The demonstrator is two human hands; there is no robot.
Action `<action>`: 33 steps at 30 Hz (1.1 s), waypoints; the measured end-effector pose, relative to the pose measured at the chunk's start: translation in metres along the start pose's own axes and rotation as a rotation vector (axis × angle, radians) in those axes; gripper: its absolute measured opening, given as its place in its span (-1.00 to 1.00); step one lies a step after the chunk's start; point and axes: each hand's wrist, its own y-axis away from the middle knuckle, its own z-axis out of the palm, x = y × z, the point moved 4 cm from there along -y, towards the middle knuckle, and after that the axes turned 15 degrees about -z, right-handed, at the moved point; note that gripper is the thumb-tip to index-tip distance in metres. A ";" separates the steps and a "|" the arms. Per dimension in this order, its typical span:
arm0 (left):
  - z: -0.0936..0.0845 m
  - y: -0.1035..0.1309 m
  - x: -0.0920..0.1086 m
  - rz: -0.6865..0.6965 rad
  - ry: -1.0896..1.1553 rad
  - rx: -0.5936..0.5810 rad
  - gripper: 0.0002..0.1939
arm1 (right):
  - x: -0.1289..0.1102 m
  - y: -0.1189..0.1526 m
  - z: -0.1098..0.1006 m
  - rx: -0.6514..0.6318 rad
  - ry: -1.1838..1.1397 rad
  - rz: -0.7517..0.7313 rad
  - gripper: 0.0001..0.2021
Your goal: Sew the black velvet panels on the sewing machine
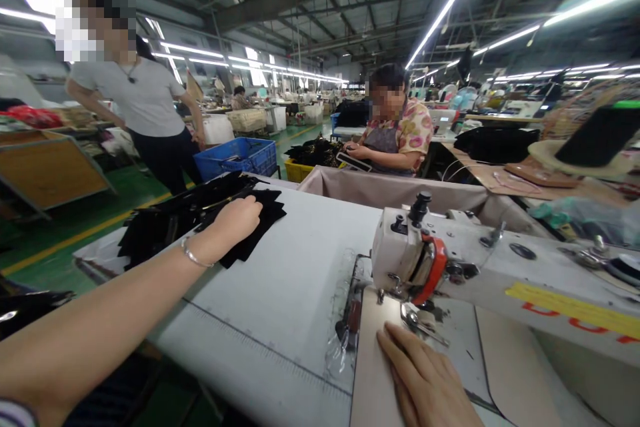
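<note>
My left hand (pixel 239 219), a bracelet at its wrist, is curled over a pile of black fabric pieces (pixel 260 230) on the left of the white sewing table (pixel 300 260). Its fingers are pressed together on the top pieces. At the lower right, my right hand (pixel 425 373) lies flat with fingers stretched out, on the beige plate beside the presser foot (pixel 413 317) of a white sewing machine (pixel 400 247). Nothing shows in its fingers.
Across the table a seated person (pixel 395 127) holds a flat object. Another person (pixel 145 100) stands at the left. Blue crate (pixel 240 157) and yellow crate (pixel 297 172) stand beyond the table. A fabric-lined bin (pixel 400 185) borders its far edge.
</note>
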 end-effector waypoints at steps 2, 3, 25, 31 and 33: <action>-0.007 0.022 0.019 0.069 0.038 -0.041 -0.70 | 0.002 -0.008 -0.006 -0.057 -0.060 0.023 -0.50; -0.005 0.037 0.032 0.138 0.076 -0.099 -0.71 | 0.004 -0.012 -0.008 -0.080 -0.094 0.047 -0.53; 0.053 0.118 0.140 0.422 0.508 -0.222 -0.71 | -0.001 -0.024 -0.009 -0.073 -0.157 0.218 -0.56; 0.039 0.141 0.181 0.585 0.548 -0.272 -0.72 | -0.001 -0.024 -0.010 -0.052 -0.155 0.211 -0.56; 0.038 0.140 0.184 0.569 0.578 -0.301 -0.75 | -0.001 -0.024 -0.010 -0.052 -0.171 0.213 -0.56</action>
